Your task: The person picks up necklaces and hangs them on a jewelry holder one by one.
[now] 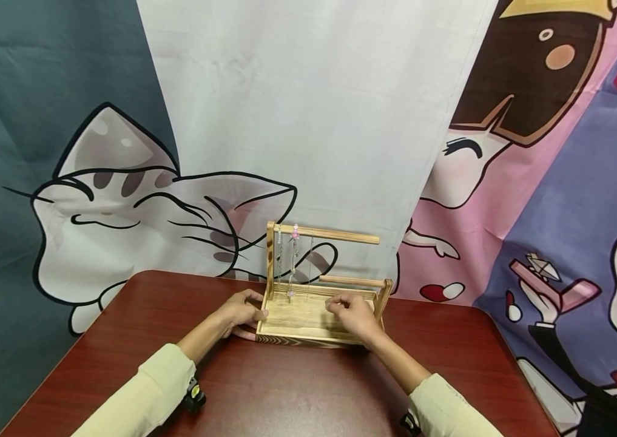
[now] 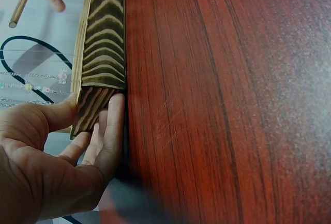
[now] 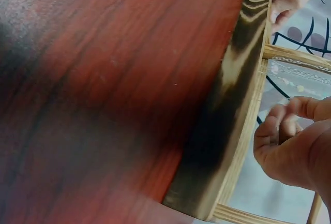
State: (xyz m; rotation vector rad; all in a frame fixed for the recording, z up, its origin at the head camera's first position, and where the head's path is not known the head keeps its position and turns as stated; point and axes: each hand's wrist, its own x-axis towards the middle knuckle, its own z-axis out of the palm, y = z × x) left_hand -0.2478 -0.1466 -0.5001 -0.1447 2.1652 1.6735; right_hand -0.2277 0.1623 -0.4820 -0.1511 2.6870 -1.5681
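Note:
A wooden jewellery stand [image 1: 308, 341] has a shallow tray, a tall post at its left with an upper bar, and a lower bar at its right. Thin chains, one with a pink bead [image 1: 294, 233], hang from the upper bar's left part. My left hand [image 1: 239, 312] grips the tray's left end; in the left wrist view, the thumb of this hand [image 2: 57, 154] lies on the rim, fingers against the end and underside. Over the tray's right part is my right hand [image 1: 354, 312]. In the right wrist view, its fingers [image 3: 274, 128] are curled towards the thumb, with nothing visible between them.
The stand rests near the back edge of a dark red wood-grain table [image 1: 264, 388]. Behind it hangs a cloth backdrop [image 1: 313, 121] with cartoon figures. The lower bar [image 1: 352, 281] ends near the middle of the stand, behind my right hand.

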